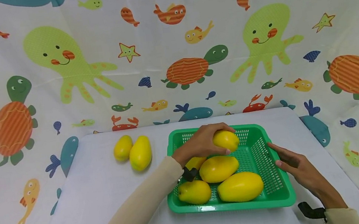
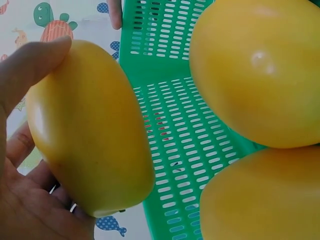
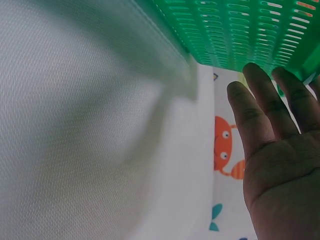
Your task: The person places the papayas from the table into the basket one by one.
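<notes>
My left hand (image 1: 207,140) grips a yellow mango (image 1: 226,141) over the far part of a green plastic basket (image 1: 231,205). The left wrist view shows thumb and fingers curled round that mango (image 2: 92,130). Below it in the basket lie several more mangoes, among them a long one (image 1: 240,187), one in the middle (image 1: 219,168) and a smaller one (image 1: 194,192). Another is partly hidden under my left wrist. At the basket's right side is my right hand (image 1: 302,169); in the right wrist view its extended fingers (image 3: 250,115) reach the slotted outer wall (image 3: 235,35).
Two mangoes lie side by side on the white table (image 1: 110,202), left of the basket: a shorter one (image 1: 123,148) and a longer one (image 1: 140,153). A curtain (image 1: 141,23) printed with sea animals hangs behind the table and on both sides.
</notes>
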Motion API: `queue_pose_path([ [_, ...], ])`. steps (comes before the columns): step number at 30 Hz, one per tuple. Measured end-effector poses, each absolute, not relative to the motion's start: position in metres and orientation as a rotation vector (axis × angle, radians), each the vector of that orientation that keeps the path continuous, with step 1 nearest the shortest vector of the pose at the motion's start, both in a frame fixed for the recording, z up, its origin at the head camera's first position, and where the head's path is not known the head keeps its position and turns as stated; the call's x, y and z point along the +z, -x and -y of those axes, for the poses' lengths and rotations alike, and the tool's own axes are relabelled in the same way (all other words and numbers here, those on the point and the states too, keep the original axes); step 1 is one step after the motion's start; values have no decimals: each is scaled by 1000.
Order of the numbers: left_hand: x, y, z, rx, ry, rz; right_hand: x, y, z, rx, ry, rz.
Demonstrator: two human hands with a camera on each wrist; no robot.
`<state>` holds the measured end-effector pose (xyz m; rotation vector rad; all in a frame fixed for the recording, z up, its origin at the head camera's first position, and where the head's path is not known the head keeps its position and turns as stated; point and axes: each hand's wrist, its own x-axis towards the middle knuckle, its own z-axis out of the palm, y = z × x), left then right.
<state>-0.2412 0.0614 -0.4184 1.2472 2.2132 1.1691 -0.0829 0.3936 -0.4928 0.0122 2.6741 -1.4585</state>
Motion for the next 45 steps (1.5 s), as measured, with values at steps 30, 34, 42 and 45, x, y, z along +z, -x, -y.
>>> queue_pose_path([
  [30,-441,245,-82,1068,-1137,-2177,-494,83,-392,-1437,-45,-2676],
  [34,-446,244,-84,1089,-1118,-2195,-493,83,-392,-1446,-44,-2676],
  [42,-455,245,-84,1073,-1100,-2281,-495,83,-391,-1422,-60,-2695],
  [45,-459,246,-82,1045,-1098,-2324,-494,82,-392,-1429,-48,-2701],
])
